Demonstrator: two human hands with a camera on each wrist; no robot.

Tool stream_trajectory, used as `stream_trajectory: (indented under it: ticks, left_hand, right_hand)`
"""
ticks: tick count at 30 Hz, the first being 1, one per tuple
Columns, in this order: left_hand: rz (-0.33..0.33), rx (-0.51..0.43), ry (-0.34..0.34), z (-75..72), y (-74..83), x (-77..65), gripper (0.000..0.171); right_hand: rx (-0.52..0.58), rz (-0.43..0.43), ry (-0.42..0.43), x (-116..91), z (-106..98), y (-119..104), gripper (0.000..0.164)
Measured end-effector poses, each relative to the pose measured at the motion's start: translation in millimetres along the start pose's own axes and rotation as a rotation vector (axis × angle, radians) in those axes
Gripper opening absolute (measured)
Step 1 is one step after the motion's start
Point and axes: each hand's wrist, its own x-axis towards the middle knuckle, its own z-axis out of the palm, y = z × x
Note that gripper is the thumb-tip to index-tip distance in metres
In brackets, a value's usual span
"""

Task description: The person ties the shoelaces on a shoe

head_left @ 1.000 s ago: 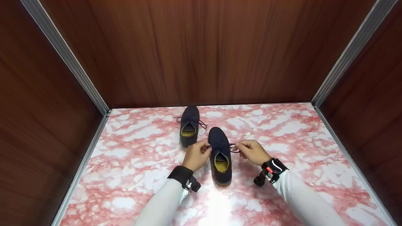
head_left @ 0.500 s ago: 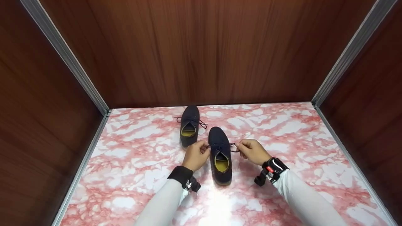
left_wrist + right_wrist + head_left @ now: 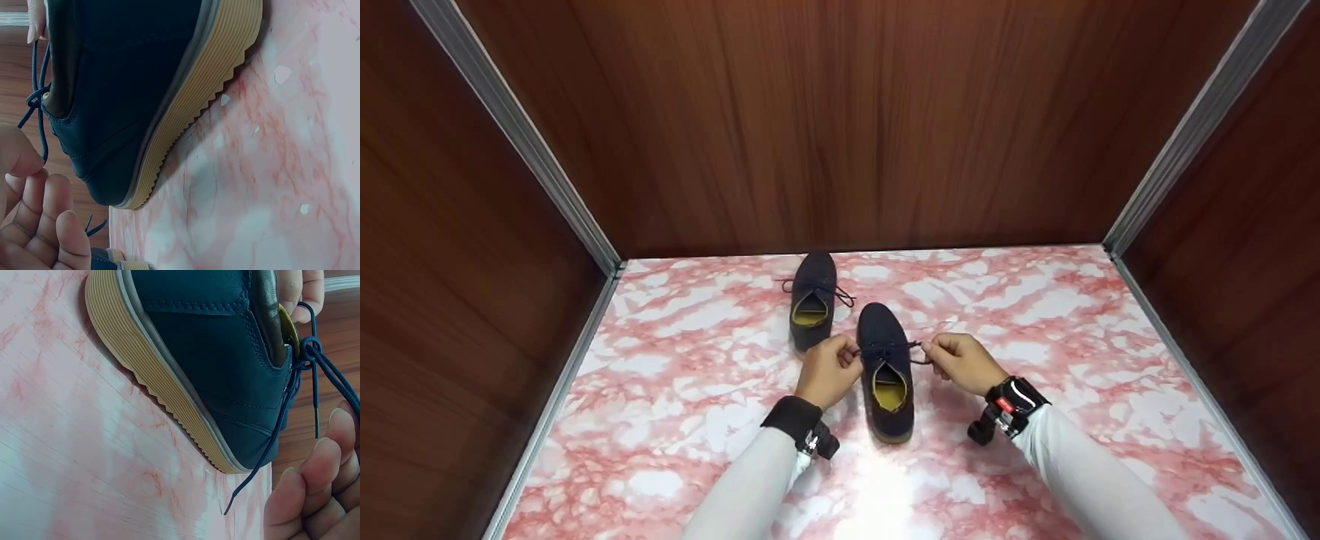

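Note:
A dark navy lace-up shoe (image 3: 883, 324) with a yellow lining stands upright between my hands, toe pointing away. Its ribbed tan sole (image 3: 163, 391) shows in the right wrist view. My left hand (image 3: 826, 373) pinches a shoelace (image 3: 43, 132) on the shoe's left side. On the right side, my right hand (image 3: 964, 364) pinches a doubled part of the lace (image 3: 336, 379). A knot (image 3: 308, 349) sits over the tongue, and one loose lace end hangs down past the side of the shoe. The fingers hide the pinched parts of the lace.
The matching shoe (image 3: 814, 274), with laces spread to both sides, stands farther back, just left of the near one. Beneath both is a red-and-white marbled surface (image 3: 675, 420). Brown wood-grain panels (image 3: 840, 127) with grey metal edging rise at the back and both sides.
The lace strands across the near shoe have become slightly straighter between my hands. Both hands and both shoes stay almost in place.

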Motion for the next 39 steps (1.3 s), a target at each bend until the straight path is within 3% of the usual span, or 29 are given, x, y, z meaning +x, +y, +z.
stream_trajectory:
  ticks: [11, 21, 28, 39]
  left_hand:
    - [-0.037, -0.041, -0.01, 1.1, 1.7, 0.9, 0.006]
    - [-0.055, -0.051, -0.018, 0.5, 3.4, 0.9, 0.005]
    - [-0.084, -0.049, -0.033, 0.3, 2.9, 1.6, 0.005]
    - [-0.046, -0.002, -0.054, -4.4, -0.1, -1.2, 0.019]
  right_hand:
    - [-0.047, -0.017, 0.0, 0, -2, -5, 0.039]
    - [0.174, -0.097, 0.101, -2, -2, -7, 0.028]
    - [0.307, -0.031, 0.092, 0, -5, -7, 0.027]
    - [0.092, 0.022, 0.081, -2, -3, 6, 0.039]
